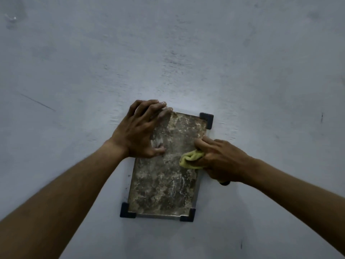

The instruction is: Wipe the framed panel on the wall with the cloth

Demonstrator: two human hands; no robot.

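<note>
Framed panel point(164, 176) hung on the wall point(186, 53). Left hand point(141, 131), fingers spread, braced its upper-left corner. Right hand point(220, 161) gripped the yellow cloth point(190, 159) against its right edge. Surface looked mottled, possibly still grimy; most wiping apparently remained.

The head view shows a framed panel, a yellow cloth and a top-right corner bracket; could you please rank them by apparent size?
1. framed panel
2. yellow cloth, though the right hand hides much of it
3. top-right corner bracket, slightly smaller than the cloth's visible part
</note>
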